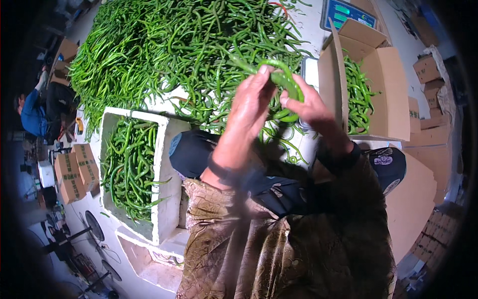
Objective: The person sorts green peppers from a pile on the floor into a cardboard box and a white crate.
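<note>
Both of my hands are raised over the near edge of a large heap of long green chili peppers [194, 48]. Between them are several green peppers [285, 80], some curled. My left hand [254, 97] pinches them between thumb and fingers. From the other side my right hand [308, 102] grips the same peppers, thumb towards me. To my left stands a white foam box [164, 179] filled with green peppers [134, 164]. At my right an open cardboard box [397, 93] holds more green peppers [358, 97].
A digital scale display [347, 15] is lit behind the cardboard box. An empty-looking foam box [149, 261] lies near my left side. Closed cartons [71, 175], pedestal fans [95, 226] and a person in blue [33, 116] are farther left. Stacked cartons [429, 138] stand at right.
</note>
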`<state>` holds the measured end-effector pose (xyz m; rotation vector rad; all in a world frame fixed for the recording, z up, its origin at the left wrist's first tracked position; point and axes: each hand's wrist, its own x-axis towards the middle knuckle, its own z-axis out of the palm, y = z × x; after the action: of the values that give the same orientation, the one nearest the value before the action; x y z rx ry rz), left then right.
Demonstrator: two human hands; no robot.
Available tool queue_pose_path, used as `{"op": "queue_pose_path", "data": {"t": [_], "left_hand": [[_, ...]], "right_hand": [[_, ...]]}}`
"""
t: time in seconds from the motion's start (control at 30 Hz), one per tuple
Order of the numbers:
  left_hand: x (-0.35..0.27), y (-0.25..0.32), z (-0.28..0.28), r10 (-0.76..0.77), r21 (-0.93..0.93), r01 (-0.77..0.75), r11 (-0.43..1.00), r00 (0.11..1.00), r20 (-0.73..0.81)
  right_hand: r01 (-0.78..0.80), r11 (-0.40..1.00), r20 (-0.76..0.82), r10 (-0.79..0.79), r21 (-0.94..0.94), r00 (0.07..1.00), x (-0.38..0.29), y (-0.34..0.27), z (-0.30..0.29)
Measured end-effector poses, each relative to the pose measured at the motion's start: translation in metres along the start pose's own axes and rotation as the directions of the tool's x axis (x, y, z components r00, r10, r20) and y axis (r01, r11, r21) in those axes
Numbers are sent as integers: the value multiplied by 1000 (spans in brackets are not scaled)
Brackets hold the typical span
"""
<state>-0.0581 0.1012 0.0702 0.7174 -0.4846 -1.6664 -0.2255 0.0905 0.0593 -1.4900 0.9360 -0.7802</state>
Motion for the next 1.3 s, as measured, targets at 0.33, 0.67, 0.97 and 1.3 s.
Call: {"op": "queue_pose_path", "data": {"t": [0.33,0.67,0.97,1.3], "left_hand": [[-16,30,0,128,229,-111,967,990,-63],[-106,136,-42,363,203,-337,919,925,-109],[-160,43,-264,181,340,91,936,706,-685],[-170,-116,-383,635,843,528,104,616,-465]], "right_hand": [[0,605,-13,16,796,1000,-17,-24,-64],[205,399,-210,-32,894,977,-66,-57,-158],[-428,867,-625,486,255,612,-112,17,-292],[-543,786,-360,435,-296,826,-87,-68,-44]]}}
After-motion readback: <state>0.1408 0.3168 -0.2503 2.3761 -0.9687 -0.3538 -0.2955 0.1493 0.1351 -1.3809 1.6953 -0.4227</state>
